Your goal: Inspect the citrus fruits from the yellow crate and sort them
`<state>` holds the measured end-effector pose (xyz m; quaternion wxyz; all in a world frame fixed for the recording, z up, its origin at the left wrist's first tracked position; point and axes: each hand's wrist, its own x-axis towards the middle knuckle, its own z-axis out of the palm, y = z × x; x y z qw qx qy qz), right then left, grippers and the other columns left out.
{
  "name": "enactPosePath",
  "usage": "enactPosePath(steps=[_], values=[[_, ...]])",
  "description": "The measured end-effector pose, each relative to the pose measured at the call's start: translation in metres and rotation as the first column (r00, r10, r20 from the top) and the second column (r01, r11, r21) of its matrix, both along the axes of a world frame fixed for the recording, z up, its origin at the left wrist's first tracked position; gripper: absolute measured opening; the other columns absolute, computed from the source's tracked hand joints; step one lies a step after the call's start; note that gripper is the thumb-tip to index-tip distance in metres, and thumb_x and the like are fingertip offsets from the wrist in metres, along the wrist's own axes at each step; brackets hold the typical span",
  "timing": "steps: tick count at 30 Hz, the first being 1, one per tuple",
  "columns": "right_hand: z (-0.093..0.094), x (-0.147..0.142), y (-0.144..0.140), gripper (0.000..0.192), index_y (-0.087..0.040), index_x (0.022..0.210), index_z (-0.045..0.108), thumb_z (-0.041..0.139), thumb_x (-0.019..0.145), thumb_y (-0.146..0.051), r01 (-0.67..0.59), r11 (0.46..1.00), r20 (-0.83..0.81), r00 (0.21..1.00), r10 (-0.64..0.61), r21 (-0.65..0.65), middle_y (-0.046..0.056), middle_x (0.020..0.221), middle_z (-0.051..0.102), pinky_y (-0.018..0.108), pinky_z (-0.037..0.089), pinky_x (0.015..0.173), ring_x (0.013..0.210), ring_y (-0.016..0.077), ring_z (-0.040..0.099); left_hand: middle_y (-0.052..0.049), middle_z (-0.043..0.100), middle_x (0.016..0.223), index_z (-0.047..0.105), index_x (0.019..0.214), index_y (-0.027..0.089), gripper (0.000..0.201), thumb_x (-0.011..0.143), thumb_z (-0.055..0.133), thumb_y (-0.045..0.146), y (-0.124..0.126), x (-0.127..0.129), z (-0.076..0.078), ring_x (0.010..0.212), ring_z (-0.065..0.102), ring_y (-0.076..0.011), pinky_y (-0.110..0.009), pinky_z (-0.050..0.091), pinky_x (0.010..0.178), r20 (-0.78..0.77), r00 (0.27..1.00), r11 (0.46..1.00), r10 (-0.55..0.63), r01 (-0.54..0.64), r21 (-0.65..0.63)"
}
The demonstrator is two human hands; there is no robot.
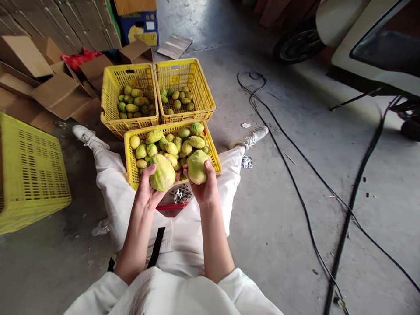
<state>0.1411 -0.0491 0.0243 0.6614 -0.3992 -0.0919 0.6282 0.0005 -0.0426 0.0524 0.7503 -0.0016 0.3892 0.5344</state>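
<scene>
My left hand (146,192) grips a large yellow-green fruit (162,173). A slightly smaller yellow-green fruit (197,166) is held in my right hand (204,188). Both fruits hover over the near edge of a yellow crate (130,162) heaped with several similar fruits, which stands between my outstretched legs. Below my hands a red-rimmed container (170,206) with small metallic pieces rests on my lap.
Two more yellow crates (110,87) (205,94) holding fruit stand behind the near one. An upturned yellow crate (31,175) lies at left, with cardboard boxes (49,87) behind. Black cables (305,205) cross the concrete floor at right, near a vehicle (361,39).
</scene>
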Motion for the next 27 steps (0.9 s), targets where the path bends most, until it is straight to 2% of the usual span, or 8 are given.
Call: enactPosePath(steps=[4,9,12,14,17,21,24,27], values=[[-0.001,0.0,0.0,0.034,-0.026,0.103,0.064,0.076,0.075,-0.04,0.051,0.999,-0.011,0.999,-0.051,0.013,-0.002,0.092,0.073,0.038,0.065,0.077,0.078,0.0192,0.075,-0.006,0.077,0.099,0.067,0.112,0.019,0.039,0.075,0.071,0.029,0.001,0.0,0.001,0.092,0.074,-0.0198,-0.033,0.063,0.091,0.017,1.0,0.999,0.021,-0.021,0.028],[0.0,0.003,0.001,0.034,-0.026,0.103,0.068,0.066,0.075,-0.044,0.143,0.99,-0.04,0.989,-0.142,0.009,0.001,0.092,0.077,0.031,0.061,0.061,0.078,0.0199,0.074,-0.011,0.076,0.094,0.065,0.121,0.015,0.043,0.086,0.056,0.038,0.002,0.0,0.011,0.1,0.076,-0.0276,-0.041,0.064,0.09,0.031,0.999,1.0,-0.024,0.024,-0.003],[0.0,0.004,0.001,0.03,-0.027,0.099,0.07,0.063,0.076,-0.045,0.149,0.989,-0.055,0.987,-0.148,0.007,0.001,0.092,0.078,0.03,0.059,0.059,0.077,0.0193,0.072,-0.013,0.076,0.099,0.063,0.125,0.015,0.045,0.089,0.054,0.042,0.001,-0.003,0.012,0.1,0.076,-0.0296,-0.045,0.064,0.088,0.06,0.997,0.999,-0.04,0.042,-0.031],[-0.001,0.003,0.002,0.028,-0.026,0.097,0.071,0.064,0.077,-0.043,0.159,0.987,-0.053,0.986,-0.159,-0.012,0.0,0.094,0.078,0.032,0.062,0.065,0.08,0.0194,0.073,-0.012,0.075,0.099,0.062,0.123,0.017,0.048,0.088,0.058,0.048,0.0,-0.005,0.01,0.09,0.075,-0.0274,-0.043,0.065,0.082,0.091,0.993,0.997,-0.07,0.073,-0.029],[-0.001,0.002,0.003,0.025,-0.026,0.098,0.071,0.067,0.079,-0.04,0.203,0.978,-0.055,0.977,-0.206,-0.055,0.0,0.096,0.077,0.039,0.065,0.085,0.089,0.0203,0.074,-0.008,0.072,0.095,0.063,0.116,0.018,0.05,0.077,0.075,0.047,-0.003,-0.007,0.007,0.077,0.072,-0.0201,-0.032,0.064,0.069,0.1,0.989,0.994,-0.107,0.104,0.044],[0.0,0.003,0.006,0.021,-0.027,0.1,0.068,0.07,0.081,-0.037,0.256,0.964,-0.091,0.961,-0.262,-0.076,-0.002,0.099,0.076,0.042,0.059,0.105,0.107,0.0193,0.072,-0.006,0.07,0.099,0.066,0.109,0.019,0.057,0.059,0.089,0.033,-0.007,-0.006,0.007,0.092,0.071,-0.0212,-0.024,0.059,0.066,0.066,0.992,0.983,-0.105,0.093,0.159],[0.002,0.007,0.006,0.023,-0.026,0.096,0.069,0.063,0.082,-0.043,0.212,0.974,-0.087,0.972,-0.219,-0.08,0.0,0.09,0.077,0.04,0.062,0.099,0.096,0.0194,0.074,-0.009,0.069,0.109,0.066,0.104,0.021,0.053,0.06,0.088,0.041,-0.008,-0.005,0.006,0.116,0.066,-0.0307,-0.032,0.06,0.077,0.05,0.996,0.979,-0.077,0.066,0.191],[0.005,0.009,0.004,0.036,-0.026,0.092,0.071,0.052,0.084,-0.054,0.125,0.989,-0.056,0.99,-0.13,-0.079,0.003,0.083,0.078,0.039,0.067,0.079,0.076,0.0207,0.074,-0.009,0.069,0.106,0.067,0.102,0.022,0.052,0.062,0.087,0.05,-0.008,-0.005,0.001,0.113,0.067,-0.0307,-0.038,0.06,0.086,0.055,0.996,0.979,-0.067,0.055,0.194]])
